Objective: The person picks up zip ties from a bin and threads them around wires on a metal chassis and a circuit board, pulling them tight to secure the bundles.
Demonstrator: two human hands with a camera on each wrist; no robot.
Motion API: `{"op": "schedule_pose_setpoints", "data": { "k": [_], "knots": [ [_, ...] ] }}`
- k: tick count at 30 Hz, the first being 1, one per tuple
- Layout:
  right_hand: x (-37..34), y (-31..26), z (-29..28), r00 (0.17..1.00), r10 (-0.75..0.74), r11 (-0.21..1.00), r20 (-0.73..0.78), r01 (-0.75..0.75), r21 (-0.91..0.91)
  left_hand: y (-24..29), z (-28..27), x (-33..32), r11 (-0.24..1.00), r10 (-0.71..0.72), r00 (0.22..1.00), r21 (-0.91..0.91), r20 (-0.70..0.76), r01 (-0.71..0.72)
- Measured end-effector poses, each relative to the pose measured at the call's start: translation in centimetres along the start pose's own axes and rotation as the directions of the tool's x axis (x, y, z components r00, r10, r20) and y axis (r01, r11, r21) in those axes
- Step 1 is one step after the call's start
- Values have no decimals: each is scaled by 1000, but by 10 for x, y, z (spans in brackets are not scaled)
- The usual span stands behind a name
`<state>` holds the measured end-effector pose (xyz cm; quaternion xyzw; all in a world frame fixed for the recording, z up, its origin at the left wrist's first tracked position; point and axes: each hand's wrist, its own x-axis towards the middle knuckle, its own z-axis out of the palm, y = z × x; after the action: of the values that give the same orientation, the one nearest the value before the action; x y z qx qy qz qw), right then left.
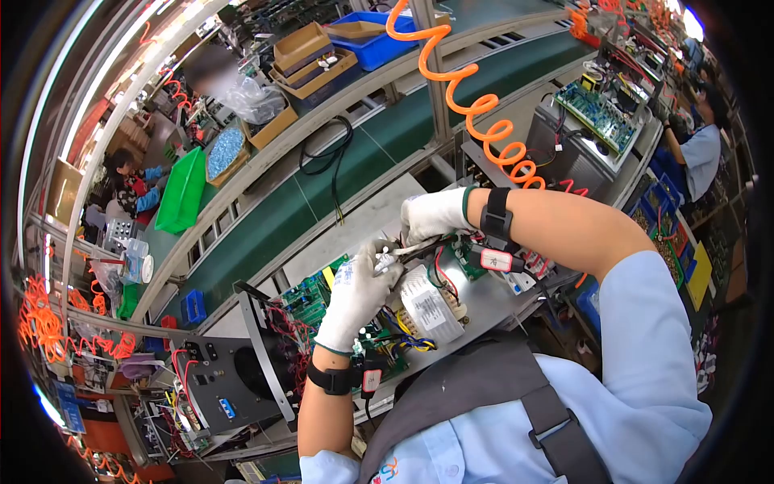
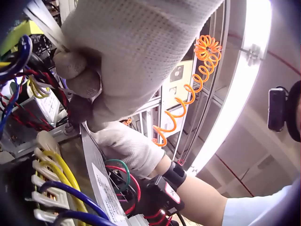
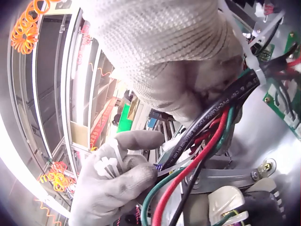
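A: How are the ties being held?
B: White cable ties (image 3: pixel 109 162) are gripped by the left hand (image 1: pixel 359 294), its fingers curled, with the heads kept across the palm, presumably so that thumb and forefinger are left to pinch one strip.

A: And the other side?
B: Black tubing (image 3: pixel 216 113) runs from near the left fingertips to the right hand (image 1: pixel 435 216), by which it seems to be held with bent fingers; its fingertips are hidden. The tubing is probably being steadied. It is crossed by another tie just beside the right hand; its tightness cannot be told.

A: Is anything in the way?
B: Red and green wires (image 3: pixel 178 182) are strung alongside the tubing, below the right hand. Both hands are crowded on the wearer's side by the transformer (image 1: pixel 433 309), from which yellow and blue leads (image 2: pixel 75 194) are brought out under the left hand. A circuit board (image 1: pixel 305 300) is set beside that hand; beyond the right, an orange coiled hose (image 1: pixel 418 35) is hung.
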<state>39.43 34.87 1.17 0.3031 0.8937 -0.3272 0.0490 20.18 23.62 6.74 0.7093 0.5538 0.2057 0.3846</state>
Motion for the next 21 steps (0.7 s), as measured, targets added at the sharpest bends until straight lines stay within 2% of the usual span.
{"op": "schedule_pose_setpoints", "data": {
  "k": [1, 2, 4, 6, 9, 11, 12, 16, 19, 21],
  "knots": [
    [0, -8, -2, 990, 139, 990, 6, -139, 7, 3, -1, -1, 999, 30, 999, -16, -17, -31],
    [-5, -20, -7, 972, 233, 969, -2, -233, 81, 7, -2, -2, 999, -32, 999, -24, 0, 32],
    [-3, -6, -8, 999, -43, 997, 12, 43, 63, 0, -1, 0, 999, -34, 999, -16, -6, 34],
    [-8, -4, -14, 997, 35, 978, 72, -49, 204, -3, -1, 2, 999, -35, 999, 8, -5, 35],
    [-19, -11, -24, 990, 52, 892, 128, -104, 440, -7, -1, 3, 998, -44, 999, 37, 11, 43],
    [-22, -13, -24, 986, 106, 856, 126, -155, 493, -11, 1, 5, 999, -48, 999, 21, 16, 48],
    [-23, -15, -26, 986, 116, 869, 117, -158, 469, -6, 0, 3, 994, -97, 994, -38, 44, 99],
    [-17, -18, -25, 981, 167, 929, 96, -189, 318, -6, -4, 2, 998, -68, 995, 5, 72, 67],
    [-14, -18, -22, 981, 177, 948, 84, -193, 253, -6, -3, 3, 998, -27, 997, -52, 73, 31],
    [-9, -10, -16, 983, 161, 963, 91, -177, 205, 6, -7, 1, 992, -71, 991, -98, 110, 82]
  ]
}}
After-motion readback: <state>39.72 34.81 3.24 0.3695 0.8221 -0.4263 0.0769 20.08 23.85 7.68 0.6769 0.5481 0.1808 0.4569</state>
